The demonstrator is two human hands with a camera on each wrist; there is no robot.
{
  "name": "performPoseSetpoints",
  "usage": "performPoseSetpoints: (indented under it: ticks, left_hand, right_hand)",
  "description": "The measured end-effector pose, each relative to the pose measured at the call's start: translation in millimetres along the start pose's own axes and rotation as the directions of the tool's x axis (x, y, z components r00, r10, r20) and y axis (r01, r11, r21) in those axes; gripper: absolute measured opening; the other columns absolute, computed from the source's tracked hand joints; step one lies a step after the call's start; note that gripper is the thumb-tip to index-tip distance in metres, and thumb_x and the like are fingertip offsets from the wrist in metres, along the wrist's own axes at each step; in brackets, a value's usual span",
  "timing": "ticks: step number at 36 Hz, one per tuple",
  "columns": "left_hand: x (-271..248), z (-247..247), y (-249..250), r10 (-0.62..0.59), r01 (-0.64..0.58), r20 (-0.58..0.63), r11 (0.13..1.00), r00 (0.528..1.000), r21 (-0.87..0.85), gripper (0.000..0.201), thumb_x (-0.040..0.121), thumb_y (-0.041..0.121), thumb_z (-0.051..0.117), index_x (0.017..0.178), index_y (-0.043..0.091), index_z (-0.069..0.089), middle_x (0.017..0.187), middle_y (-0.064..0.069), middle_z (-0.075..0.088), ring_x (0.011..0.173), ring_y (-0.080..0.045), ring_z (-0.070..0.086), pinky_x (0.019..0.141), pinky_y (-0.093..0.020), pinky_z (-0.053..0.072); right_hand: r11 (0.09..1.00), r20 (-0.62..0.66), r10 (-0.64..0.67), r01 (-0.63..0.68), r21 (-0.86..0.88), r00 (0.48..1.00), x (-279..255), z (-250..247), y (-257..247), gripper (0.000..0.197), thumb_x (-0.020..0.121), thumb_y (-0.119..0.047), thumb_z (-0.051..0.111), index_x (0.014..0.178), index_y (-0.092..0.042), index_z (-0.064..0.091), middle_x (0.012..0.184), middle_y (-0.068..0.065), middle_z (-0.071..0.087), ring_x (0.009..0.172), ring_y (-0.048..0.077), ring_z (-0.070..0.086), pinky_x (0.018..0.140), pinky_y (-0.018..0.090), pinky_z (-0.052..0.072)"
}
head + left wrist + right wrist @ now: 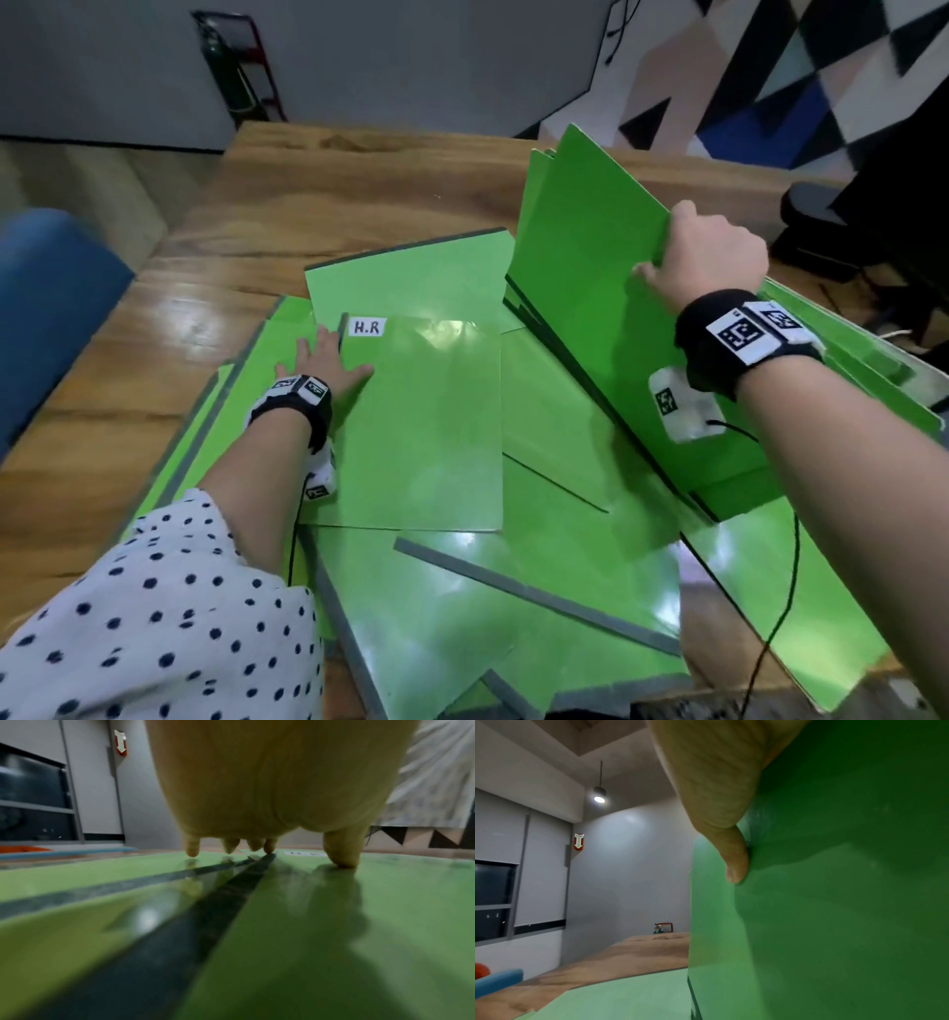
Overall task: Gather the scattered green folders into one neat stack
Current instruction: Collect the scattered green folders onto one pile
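Observation:
Several green folders lie scattered and overlapping on the wooden table. My left hand lies flat with spread fingers on the left edge of a folder labelled "H.R"; the left wrist view shows its fingertips pressing the green surface. My right hand grips the top edge of a bunch of green folders held upright on edge at the right. In the right wrist view the thumb presses on that bunch. The fingers behind it are hidden.
More folders with grey spines lie at the near table edge and under the right arm. A blue chair stands at the left. Dark equipment sits off the table's right side. Bare wood lies at the far end.

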State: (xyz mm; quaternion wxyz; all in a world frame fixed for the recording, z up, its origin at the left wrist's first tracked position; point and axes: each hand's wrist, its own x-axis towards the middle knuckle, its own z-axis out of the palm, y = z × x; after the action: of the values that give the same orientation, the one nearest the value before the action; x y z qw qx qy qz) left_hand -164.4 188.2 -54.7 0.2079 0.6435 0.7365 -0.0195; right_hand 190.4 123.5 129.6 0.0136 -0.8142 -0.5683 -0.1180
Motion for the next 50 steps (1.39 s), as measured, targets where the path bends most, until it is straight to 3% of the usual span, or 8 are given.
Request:
performPoseSetpoints:
  ticks: [9, 16, 21, 27, 32, 38, 44, 50]
  left_hand:
    - [-31.2, 4.6, 14.3, 0.075, -0.073, -0.065, 0.997, 0.995, 0.024, 0.086, 0.086, 0.066, 0.041, 0.152, 0.024, 0.008, 0.157, -0.008, 0.018, 0.146, -0.026, 0.015, 0.115, -0.057, 0.01]
    - [-110.4, 48.5, 23.0, 0.03, -0.028, -0.087, 0.999, 0.996, 0.029, 0.122, 0.058, 0.086, 0.051, 0.151, 0.024, 0.002, 0.152, -0.006, 0.032, 0.137, -0.025, 0.036, 0.113, -0.054, 0.016]
    - [-121.7, 48.6, 32.0, -0.114, 0.105, -0.065, 0.987, 0.991, -0.124, 0.124, 0.051, 0.061, 0.082, 0.145, 0.011, 0.017, 0.133, -0.014, 0.047, 0.124, -0.03, 0.045, 0.102, -0.043, 0.039]
    - [-99.6, 30.2, 34.5, -0.248, 0.255, 0.061, 0.947, 0.967, -0.194, 0.103, 0.049, 0.039, 0.091, 0.128, 0.002, 0.037, 0.129, -0.018, 0.05, 0.121, -0.033, 0.049, 0.1, -0.045, 0.044]
    - [-81.1, 21.5, 34.9, -0.188, 0.205, 0.108, 0.963, 0.976, -0.174, 0.082, 0.047, 0.041, 0.091, 0.109, 0.005, 0.051, 0.114, -0.013, 0.058, 0.107, -0.029, 0.056, 0.085, -0.039, 0.052]
    - [-34.5, -20.9, 42.5, -0.02, 0.015, -0.046, 0.995, 0.999, -0.103, 0.077, 0.063, 0.034, 0.085, 0.124, 0.009, 0.043, 0.124, -0.014, 0.047, 0.118, -0.031, 0.047, 0.096, -0.045, 0.045]
    - [31.5, -49.9, 42.5, 0.003, -0.002, -0.038, 1.0, 0.999, 0.004, 0.082, 0.061, 0.03, 0.087, 0.128, 0.015, 0.043, 0.128, -0.012, 0.053, 0.12, -0.034, 0.049, 0.098, -0.052, 0.042]
    - [76.4, -53.1, 45.7, 0.096, -0.099, 0.033, 0.991, 0.995, 0.095, 0.087, 0.058, 0.037, 0.087, 0.13, 0.019, 0.043, 0.125, -0.012, 0.056, 0.111, -0.033, 0.055, 0.092, -0.045, 0.049]
  right_hand:
    - [0.999, 0.008, 0.03, -0.03, 0.03, 1.0, 1.1, 3.9, -13.2, 0.037, 0.086, -0.034, 0.064, 0.091, -0.011, 0.035, 0.088, 0.014, 0.061, 0.068, 0.029, 0.05, 0.057, 0.033, 0.038]
    - [0.998, 0.068, 0.046, -0.048, 0.032, 0.997, 1.7, 5.5, -8.8, 0.038, 0.086, -0.033, 0.065, 0.103, -0.006, 0.046, 0.089, 0.015, 0.06, 0.07, 0.028, 0.05, 0.058, 0.033, 0.038]
    - [0.998, 0.099, 0.046, -0.05, 0.038, 0.994, 1.9, 3.2, -8.7, 0.041, 0.084, -0.035, 0.067, 0.103, -0.006, 0.046, 0.077, 0.01, 0.05, 0.066, 0.027, 0.05, 0.057, 0.032, 0.04]
    - [0.997, 0.081, 0.045, -0.05, 0.061, 0.996, -4.7, -4.3, -12.9, 0.04, 0.084, -0.033, 0.067, 0.102, -0.005, 0.045, 0.078, 0.011, 0.052, 0.067, 0.028, 0.05, 0.058, 0.032, 0.039]
    - [0.991, 0.045, 0.073, -0.077, 0.107, 0.996, -7.3, -11.6, -9.6, 0.037, 0.085, -0.03, 0.066, 0.103, -0.005, 0.045, 0.089, 0.017, 0.062, 0.073, 0.03, 0.056, 0.059, 0.033, 0.037]
    - [0.988, 0.062, 0.09, -0.097, 0.117, 0.994, -1.3, -11.3, -5.5, 0.045, 0.082, -0.036, 0.068, 0.106, -0.005, 0.047, 0.101, 0.02, 0.063, 0.092, 0.038, 0.063, 0.068, 0.038, 0.044]
    - [0.995, 0.084, 0.098, -0.1, 0.022, 0.992, 13.7, 7.4, -14.1, 0.038, 0.084, -0.027, 0.067, 0.108, -0.005, 0.048, 0.104, 0.017, 0.063, 0.094, 0.035, 0.063, 0.064, 0.034, 0.037]
    - [0.988, 0.067, 0.152, -0.153, 0.005, 0.986, 35.7, 21.7, -18.9, 0.035, 0.085, -0.019, 0.064, 0.113, -0.004, 0.051, 0.112, 0.017, 0.062, 0.102, 0.035, 0.061, 0.067, 0.034, 0.036]
